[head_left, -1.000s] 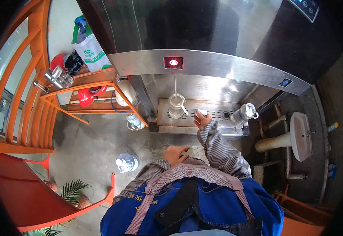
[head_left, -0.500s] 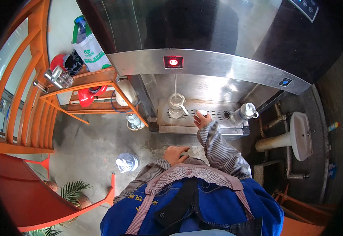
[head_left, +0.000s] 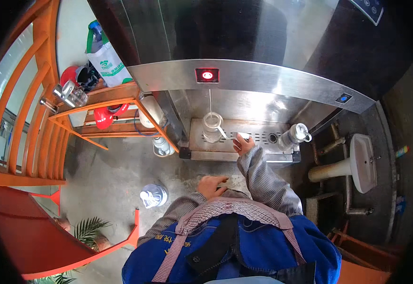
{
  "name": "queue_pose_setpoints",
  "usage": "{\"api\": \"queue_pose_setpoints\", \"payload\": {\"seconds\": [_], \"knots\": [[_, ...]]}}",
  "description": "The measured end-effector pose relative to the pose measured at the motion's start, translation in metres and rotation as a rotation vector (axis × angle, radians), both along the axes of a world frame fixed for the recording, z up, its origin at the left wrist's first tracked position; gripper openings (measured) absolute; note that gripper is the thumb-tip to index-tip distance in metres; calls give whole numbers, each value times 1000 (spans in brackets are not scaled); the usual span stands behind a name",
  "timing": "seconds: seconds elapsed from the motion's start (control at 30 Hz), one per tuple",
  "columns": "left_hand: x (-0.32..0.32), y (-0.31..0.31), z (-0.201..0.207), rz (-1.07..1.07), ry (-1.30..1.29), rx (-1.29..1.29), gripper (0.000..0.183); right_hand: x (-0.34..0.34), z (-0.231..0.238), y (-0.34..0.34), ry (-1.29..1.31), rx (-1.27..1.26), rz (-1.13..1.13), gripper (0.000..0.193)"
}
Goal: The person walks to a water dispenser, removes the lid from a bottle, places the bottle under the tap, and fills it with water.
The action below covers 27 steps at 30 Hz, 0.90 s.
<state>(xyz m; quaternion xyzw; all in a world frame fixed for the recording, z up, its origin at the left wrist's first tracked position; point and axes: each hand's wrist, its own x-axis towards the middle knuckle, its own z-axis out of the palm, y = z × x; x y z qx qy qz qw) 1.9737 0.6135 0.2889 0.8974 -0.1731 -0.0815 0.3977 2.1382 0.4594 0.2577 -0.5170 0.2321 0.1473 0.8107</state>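
A clear bottle (head_left: 212,128) with a pale strap at its rim stands uncapped on the slotted drip tray (head_left: 258,152) of a steel water dispenser (head_left: 168,75). A thin line, which looks like a stream of water, runs down into its mouth. Just right of it, over the tray, my right hand (head_left: 244,145) is closed on a small white cap (head_left: 243,136). My left hand (head_left: 211,186) hangs lower, in front of my body, fingers apart and nothing visible in them. Another clear bottle (head_left: 289,138), with a white looped lid, tilts at the tray's right end.
A button (head_left: 207,75) glows red on the dispenser; a blue one (head_left: 343,98) sits farther right. A large plastic bottle (head_left: 153,196) is on the floor. Left stands an orange shelf (head_left: 107,101) with jars, red helmets and a bag (head_left: 108,61). A white basin (head_left: 361,163) is at right.
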Motion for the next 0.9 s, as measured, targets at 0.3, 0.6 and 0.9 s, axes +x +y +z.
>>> {"api": "queue_pose_setpoints", "payload": {"seconds": [0.3, 0.6, 0.9], "knots": [[0, 1, 3, -9, -71, 23, 38, 2, -5, -1, 6, 16, 11, 31], [2, 3, 3, -23, -34, 25, 38, 1, -7, -1, -7, 3, 13, 32], [2, 3, 1, -19, -55, 56, 38, 2, -4, -2, 2, -7, 62, 36]]}}
